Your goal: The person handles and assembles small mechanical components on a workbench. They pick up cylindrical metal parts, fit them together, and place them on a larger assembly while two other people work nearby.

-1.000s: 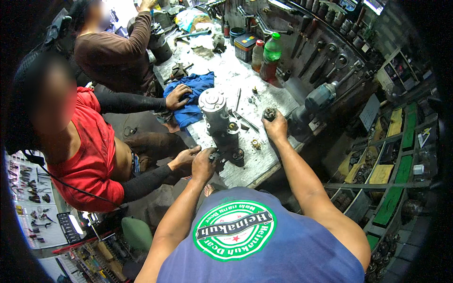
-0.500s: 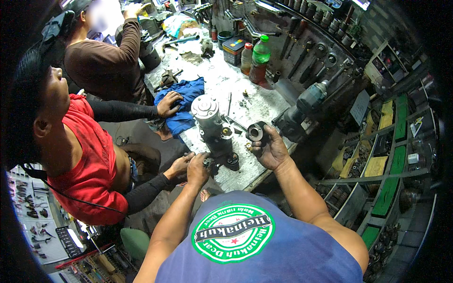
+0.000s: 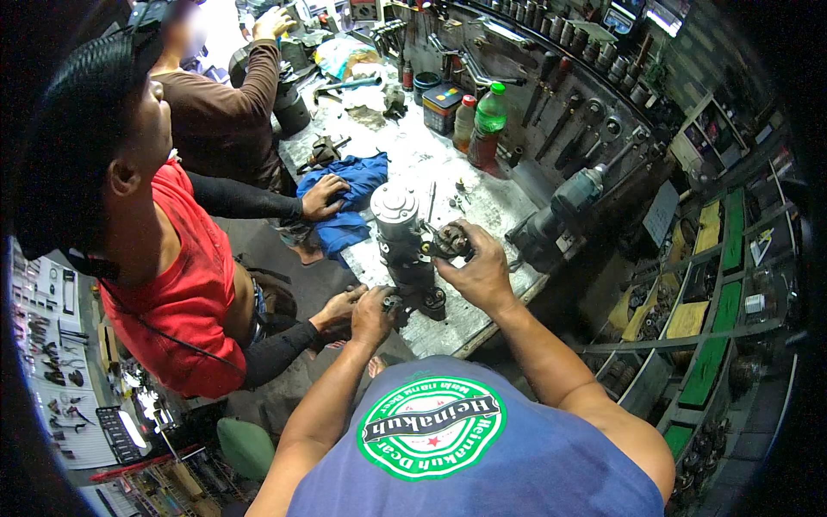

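Observation:
A starter motor (image 3: pixel 397 207), a silver and dark cylinder, stands upright on the worn white workbench (image 3: pixel 431 338). Just right of it, my right hand (image 3: pixel 482 274) grips a round dark metal part (image 3: pixel 452 241) between thumb and fingers, its lumpy, ridged side showing. My left hand (image 3: pixel 373 319) is closed around a small dark metal piece (image 3: pixel 391 303) beside the motor's lower end; its exact kind cannot be made out. A co-worker's hand (image 3: pixel 339 310) is close against my left hand. That person's other hand (image 3: pixel 326 198) rests on a blue cloth (image 3: pixel 355 194).
Right of the motor lies a large power tool (image 3: pixel 551 207). Two bottles, one a green-capped bottle (image 3: pixel 489 121), stand behind, near a dark box (image 3: pixel 443 108). Wrenches (image 3: pixel 594 108) hang on the back panel. Parts shelves (image 3: pixel 689 314) line the right. Another person (image 3: pixel 220 108) works at far left.
My right hand has moved left, closer to the motor, and turned the round part from its holed face to its ridged side. My left hand stays low beside the motor. The view has shifted slightly.

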Action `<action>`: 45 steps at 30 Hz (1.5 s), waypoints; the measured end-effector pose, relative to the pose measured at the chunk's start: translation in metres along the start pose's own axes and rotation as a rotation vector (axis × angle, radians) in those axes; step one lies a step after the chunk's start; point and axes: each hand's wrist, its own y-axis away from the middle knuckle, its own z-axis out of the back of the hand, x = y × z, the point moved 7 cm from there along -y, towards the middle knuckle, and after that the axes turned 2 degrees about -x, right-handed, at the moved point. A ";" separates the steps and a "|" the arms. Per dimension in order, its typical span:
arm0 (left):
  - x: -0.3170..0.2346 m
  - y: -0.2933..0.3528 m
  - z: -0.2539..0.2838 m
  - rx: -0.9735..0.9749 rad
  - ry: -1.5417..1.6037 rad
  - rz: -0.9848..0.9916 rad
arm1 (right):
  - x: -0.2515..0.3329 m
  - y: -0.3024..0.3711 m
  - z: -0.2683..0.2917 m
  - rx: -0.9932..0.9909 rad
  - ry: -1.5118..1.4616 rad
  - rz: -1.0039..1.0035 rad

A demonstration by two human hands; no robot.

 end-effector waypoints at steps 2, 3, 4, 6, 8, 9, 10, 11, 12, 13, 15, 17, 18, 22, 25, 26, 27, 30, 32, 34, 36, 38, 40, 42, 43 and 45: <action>-0.002 0.000 0.002 -0.012 0.010 -0.001 | 0.002 -0.002 -0.006 0.020 -0.007 0.016; -0.003 0.001 0.002 -0.014 0.015 -0.003 | 0.002 -0.002 -0.008 0.025 -0.007 0.024; -0.003 0.001 0.002 -0.015 0.021 -0.006 | 0.002 -0.003 -0.011 0.031 0.003 0.016; -0.004 0.002 0.002 -0.017 0.016 -0.004 | 0.002 -0.004 -0.015 0.038 -0.007 0.015; -0.004 0.003 0.002 -0.017 -0.004 0.004 | 0.003 -0.004 -0.016 0.042 0.000 0.011; -0.004 0.004 0.002 -0.020 -0.010 -0.001 | 0.003 -0.005 -0.017 0.044 0.011 0.008; -0.004 0.004 0.001 -0.023 -0.016 -0.007 | 0.004 -0.005 -0.016 0.036 0.015 0.010; -0.004 0.004 0.001 -0.023 -0.028 -0.006 | 0.004 -0.006 -0.017 0.045 0.025 0.010; -0.004 0.003 0.001 -0.028 -0.021 -0.013 | 0.005 -0.007 -0.017 0.046 0.028 0.016; -0.004 0.003 0.001 -0.029 -0.021 -0.013 | 0.006 -0.007 -0.016 0.039 0.025 0.028; -0.003 0.002 0.001 -0.024 -0.016 -0.004 | 0.006 -0.008 -0.017 0.062 0.035 0.006; -0.003 0.001 0.001 -0.011 -0.008 0.014 | 0.006 -0.008 -0.017 0.072 0.019 -0.003; -0.004 0.000 0.001 -0.007 -0.007 0.021 | 0.006 -0.007 -0.017 0.073 0.003 -0.004; -0.007 -0.001 0.004 0.000 -0.006 0.027 | 0.006 -0.006 -0.016 0.053 -0.021 0.014; -0.010 -0.001 0.006 -0.005 -0.005 0.014 | 0.006 -0.006 -0.018 0.057 -0.040 0.049; -0.009 -0.002 0.006 0.005 -0.011 0.024 | 0.003 -0.006 -0.020 0.074 -0.028 0.026; -0.010 -0.002 0.006 -0.002 0.001 0.008 | 0.003 -0.008 -0.022 0.073 -0.017 0.032; -0.010 -0.003 0.006 0.007 0.011 0.009 | 0.001 -0.010 -0.026 0.092 -0.001 0.022; -0.009 -0.002 0.006 0.012 0.007 0.017 | 0.002 -0.010 -0.028 0.102 0.006 0.015; -0.010 -0.002 0.007 0.000 0.013 0.001 | 0.003 -0.009 -0.027 0.097 0.016 0.019; -0.010 -0.002 0.007 -0.004 0.010 -0.005 | 0.003 -0.008 -0.028 0.092 0.009 0.021; -0.011 -0.002 0.007 -0.010 0.003 -0.012 | 0.003 -0.007 -0.028 0.093 0.011 0.015; -0.011 -0.002 0.007 -0.004 0.006 -0.008 | 0.001 -0.005 -0.029 0.102 0.016 0.010; -0.011 -0.001 0.007 -0.006 0.004 -0.012 | 0.000 -0.004 -0.029 0.069 -0.003 0.019; -0.011 -0.001 0.007 -0.011 0.000 -0.019 | -0.001 -0.003 -0.028 0.051 -0.009 0.017; -0.011 -0.001 0.007 -0.012 -0.004 -0.025 | -0.006 0.001 -0.032 0.077 -0.032 -0.033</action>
